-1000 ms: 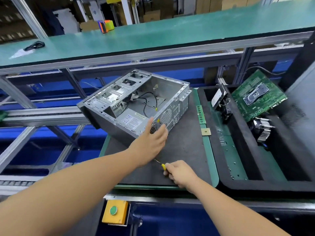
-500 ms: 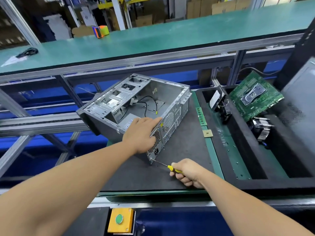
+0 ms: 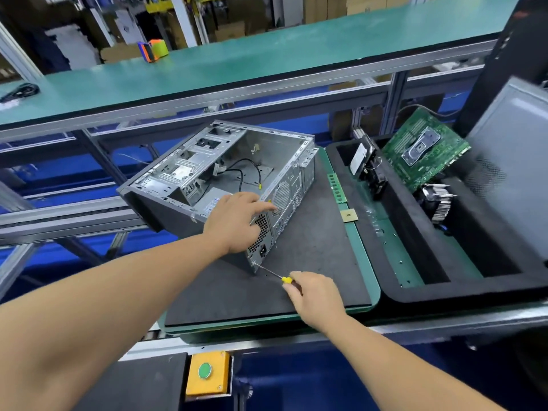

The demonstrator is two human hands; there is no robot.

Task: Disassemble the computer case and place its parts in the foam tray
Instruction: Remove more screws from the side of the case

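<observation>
Case (image 3: 237, 170) open-side up, long axis diagonal

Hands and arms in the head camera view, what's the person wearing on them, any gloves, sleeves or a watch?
Nothing shows on either. The left hand and right hand are bare, with no gloves, rings or watch in view. Both forearms are uncovered up to the edge of the picture, so no sleeve is visible.

- Left hand (image 3: 234, 221) and right hand (image 3: 315, 295): both bare, without gloves, rings or a watch.
- Both forearms bare as far as the 6 o'clock edge; no sleeve shows.
</observation>
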